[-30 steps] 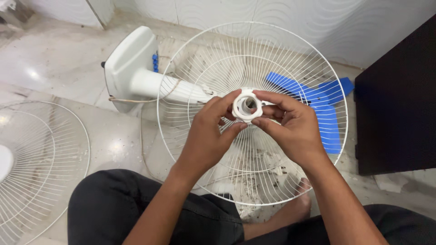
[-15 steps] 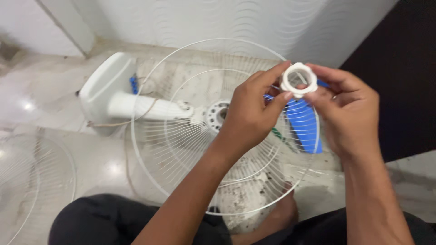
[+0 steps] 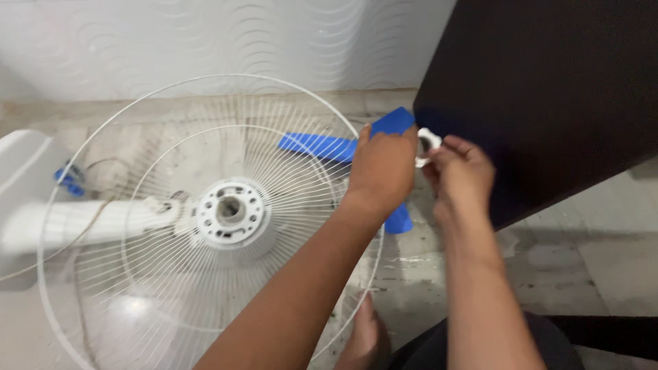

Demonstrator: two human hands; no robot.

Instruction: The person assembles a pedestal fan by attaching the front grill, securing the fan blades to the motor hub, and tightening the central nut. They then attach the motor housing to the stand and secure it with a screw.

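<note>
Both hands are up near the right side of the fan cage, close to a dark cabinet. Between them is a small white plastic ring nut with bumpy edges. The left hand is curled, and its fingers pinch one side of the ring. The right hand is curled too, and its fingertips hold the other side. The ring is up in the air, just in front of the cabinet's edge. Most of it is hidden behind the left hand, so I can only see a small part.

Under the hands lies a blue fan blade on the floor. It peeks out from behind the left hand and through the wires.

The round white wire cage stands tilted on the floor, to the left of the hands. In its middle is a white round hub with small holes around it. A white neck runs from the hub to the left and looks blurry. A thin cord hangs along it.

A bare foot rests on the floor near the bottom of the cage. A white wall with a wavy pattern is behind everything.
</note>
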